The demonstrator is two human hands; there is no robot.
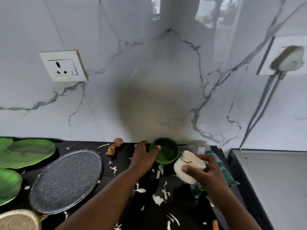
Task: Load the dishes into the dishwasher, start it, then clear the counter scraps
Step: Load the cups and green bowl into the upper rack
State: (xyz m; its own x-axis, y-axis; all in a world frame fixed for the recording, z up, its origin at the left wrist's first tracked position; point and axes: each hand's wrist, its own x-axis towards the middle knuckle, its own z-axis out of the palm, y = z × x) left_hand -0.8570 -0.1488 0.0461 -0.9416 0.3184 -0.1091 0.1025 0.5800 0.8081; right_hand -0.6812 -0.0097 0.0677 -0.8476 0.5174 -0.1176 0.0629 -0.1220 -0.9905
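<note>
A green cup [167,151] stands on the black counter [123,165] near the marble wall. My left hand [143,157] grips its left rim, thumb hooked over the edge. To its right my right hand [204,171] holds a cream mug [186,166] tilted on its side, lifted just above the counter. White vegetable scraps [157,199] lie scattered over the counter in front of the cups. A speckled grey round plate [66,180] sits to the left, with green leaf-shaped plates [28,151] beyond it.
An orange-brown peel [114,146] lies by the wall. A green plastic packet [222,170] sits under my right hand. A woven mat [18,219] shows at bottom left. A grey appliance top [272,180] fills the right. Wall sockets [64,66] and a plugged cable [265,97] are above.
</note>
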